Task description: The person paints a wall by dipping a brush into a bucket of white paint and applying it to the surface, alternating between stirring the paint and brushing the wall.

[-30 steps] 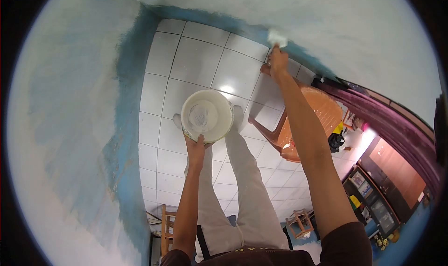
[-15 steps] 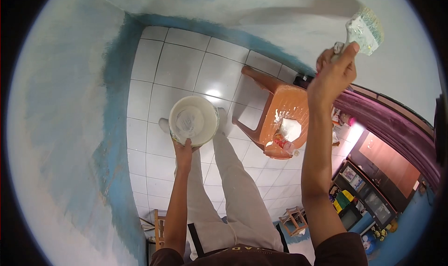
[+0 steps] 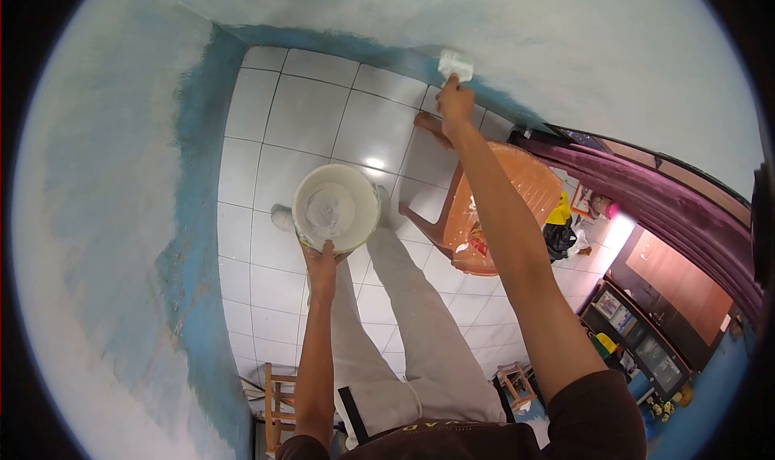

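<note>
My left hand [image 3: 321,266] grips the near rim of a white bucket [image 3: 355,205], thumb over the edge, with some whitish paint at its bottom. My right hand [image 3: 456,100] is closed round the handle of a wide brush [image 3: 456,66] whose head is whitish. The brush is at the far wall [image 3: 565,64], by the border between its pale upper paint and the blue lower band [image 3: 347,42]. Whether the bristles touch the wall cannot be made out.
An orange plastic chair [image 3: 525,177] stands right of the bucket, partly behind my right forearm. A patchy blue and white wall [image 3: 105,177] runs along the left. Purple curtain [image 3: 646,189], dark cabinet [image 3: 638,335] and wooden stools [image 3: 517,383] are at the right; another wooden piece [image 3: 278,399] stands lower left.
Half a second ago my right hand held the brush higher at the right; now it is back left and lower, near the blue band. The bucket stays in my left hand, almost unmoved.
</note>
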The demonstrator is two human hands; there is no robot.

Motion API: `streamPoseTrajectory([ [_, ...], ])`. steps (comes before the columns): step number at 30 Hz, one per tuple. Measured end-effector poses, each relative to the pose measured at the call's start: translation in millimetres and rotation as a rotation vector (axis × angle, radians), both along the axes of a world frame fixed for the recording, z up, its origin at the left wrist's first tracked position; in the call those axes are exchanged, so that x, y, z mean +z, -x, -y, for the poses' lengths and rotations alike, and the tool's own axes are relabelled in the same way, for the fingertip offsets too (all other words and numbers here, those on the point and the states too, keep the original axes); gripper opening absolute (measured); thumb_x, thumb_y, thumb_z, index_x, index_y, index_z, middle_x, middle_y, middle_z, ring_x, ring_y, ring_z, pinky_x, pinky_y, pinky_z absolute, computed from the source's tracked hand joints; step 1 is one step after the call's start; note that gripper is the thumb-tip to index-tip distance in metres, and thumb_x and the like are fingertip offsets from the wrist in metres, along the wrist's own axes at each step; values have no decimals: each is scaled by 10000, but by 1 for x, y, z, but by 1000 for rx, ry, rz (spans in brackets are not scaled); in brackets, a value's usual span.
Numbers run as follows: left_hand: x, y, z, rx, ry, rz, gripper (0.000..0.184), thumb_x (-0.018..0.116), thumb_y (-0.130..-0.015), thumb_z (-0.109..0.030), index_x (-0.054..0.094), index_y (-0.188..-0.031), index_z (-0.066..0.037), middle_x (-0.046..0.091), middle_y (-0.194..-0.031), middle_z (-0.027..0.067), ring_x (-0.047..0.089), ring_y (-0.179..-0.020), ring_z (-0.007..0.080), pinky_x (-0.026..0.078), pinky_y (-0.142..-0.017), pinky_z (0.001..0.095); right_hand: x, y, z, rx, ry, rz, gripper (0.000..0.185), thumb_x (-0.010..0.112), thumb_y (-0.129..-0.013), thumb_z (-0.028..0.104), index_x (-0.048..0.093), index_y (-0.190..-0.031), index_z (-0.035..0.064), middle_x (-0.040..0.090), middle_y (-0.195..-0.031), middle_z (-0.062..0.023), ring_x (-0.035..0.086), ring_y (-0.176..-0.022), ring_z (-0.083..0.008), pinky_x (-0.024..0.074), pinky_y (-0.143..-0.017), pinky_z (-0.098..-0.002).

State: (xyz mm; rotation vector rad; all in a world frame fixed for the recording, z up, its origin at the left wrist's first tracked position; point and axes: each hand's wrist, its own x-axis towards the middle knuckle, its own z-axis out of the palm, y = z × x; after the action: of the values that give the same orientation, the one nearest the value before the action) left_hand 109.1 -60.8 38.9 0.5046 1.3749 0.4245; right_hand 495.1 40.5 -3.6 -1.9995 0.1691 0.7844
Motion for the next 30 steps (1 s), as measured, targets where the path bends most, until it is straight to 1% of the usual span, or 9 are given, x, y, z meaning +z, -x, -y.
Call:
streamPoseTrajectory([
  [2,4,1,6,-3,-11,-4,708,465,-954,39,129,-1561,-104,353,-1486,211,521,-1279,348,620,-930,454,65,-7,-7,155,-24,211,444,509,-1054,348,574,-821,-25,509,-626,-38,453,-515,-127,378,-471,-278],
  [4,-4,7,15,1,-7,-6,711,464,-953,43,128,-1562,-107,353,-1487,211,521,-1278,351,621,-928,454,138,-7,-12,27,-344,40,434,491,-1064,354,578,-837,-5,444,-585,-8,410,-511,-97,348,-469,-263],
  [9,7,-3,21,8,-1,-36,717,464,-949,50,128,-1562,-107,349,-1491,212,524,-1272,357,624,-923,454,226,29,-5,87,-519,522,494,420,-1082,432,489,-746,77,406,-545,18,383,-503,-68,334,-461,-255],
  [15,3,-12,25,30,4,-5,723,463,-939,57,132,-1561,-104,337,-1496,213,513,-1281,358,626,-921,452,77,-10,-26,115,-467,586,514,380,-1089,453,462,-758,68,477,-625,-23,420,-516,-117,391,-494,-294],
  [20,1,-8,29,0,-10,-45,649,438,-954,40,162,-1529,-79,388,-1456,209,585,-1215,339,647,-876,430,-68,2,-11,178,-72,503,501,423,-1075,405,600,-876,-20,610,-697,-129,601,-615,-214,470,-583,-345],
  [21,0,-5,32,-4,-9,-53,649,438,-954,40,162,-1529,-79,388,-1456,209,585,-1215,339,647,-876,430,-72,6,-11,174,-71,496,501,423,-1075,405,600,-876,-20,610,-697,-129,601,-615,-214,470,-583,-345],
  [23,-1,3,34,-3,-5,-87,663,438,-954,40,151,-1539,-83,381,-1460,208,585,-1213,338,648,-875,430,-77,9,-13,25,135,-126,526,435,-1061,408,632,-912,-55,639,-731,-160,659,-731,-263,495,-674,-411],
  [26,-3,16,37,-11,8,-91,662,433,-951,43,151,-1536,-85,384,-1459,205,586,-1215,335,646,-882,433,-41,18,-7,138,125,86,541,426,-1058,410,647,-827,-27,629,-694,-146,636,-682,-242,492,-679,-410],
  [30,-8,23,34,2,-3,-50,650,419,-946,50,157,-1525,-85,395,-1450,204,597,-1205,329,640,-898,431,122,45,-4,217,-101,423,564,421,-1070,446,522,-683,48,500,-597,-46,477,-550,-150,394,-562,-322],
])
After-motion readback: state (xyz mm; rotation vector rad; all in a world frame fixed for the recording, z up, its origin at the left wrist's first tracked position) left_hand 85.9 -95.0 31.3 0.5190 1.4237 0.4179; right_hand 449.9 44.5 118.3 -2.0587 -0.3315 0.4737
